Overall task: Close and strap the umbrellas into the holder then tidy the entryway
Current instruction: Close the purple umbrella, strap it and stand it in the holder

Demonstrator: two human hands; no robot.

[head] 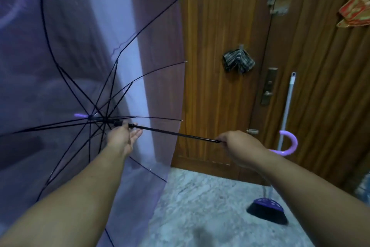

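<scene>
An open umbrella with a see-through purple canopy (66,50) and black ribs fills the left half of the view, held sideways. Its black shaft (176,133) runs right to a curved lilac handle (291,145). My left hand (122,136) is at the runner near the hub, thumb and fingers around the shaft, fingertips extended. My right hand (238,147) grips the shaft's lower end just before the handle. A folded striped dark umbrella (238,60) hangs on the wooden door (220,26).
A broom with a pale stick (288,102) and purple-black head (268,209) leans against the door at right. Door lock plate (268,86) and bolt sit at the door edge. Grey marble floor (200,206) lies below. Red-gold decoration (354,10) hangs top right.
</scene>
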